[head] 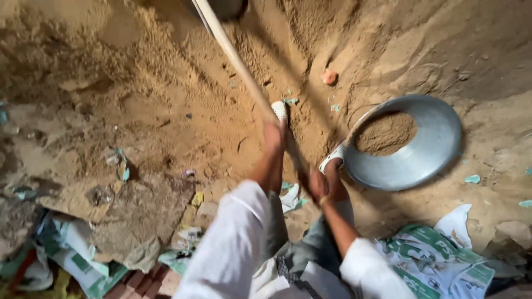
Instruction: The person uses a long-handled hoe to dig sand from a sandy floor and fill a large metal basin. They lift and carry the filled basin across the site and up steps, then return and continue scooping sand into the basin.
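My left hand is closed around a long pale wooden handle that slants up to the top edge, where a dark blade meets a heap of brown sand. Lower on the same handle, my right hand grips it near my body. Both arms wear white sleeves. My feet in white shoes stand on the sand just beyond my hands. A round shallow metal pan lies to the right of my right hand, with a small mound of sand in it.
Sand slopes up all along the far side. Crumpled green-and-white printed sacks lie at the lower right, more sacks and red bricks at the lower left. A reddish stone and bits of pale green debris dot the sand.
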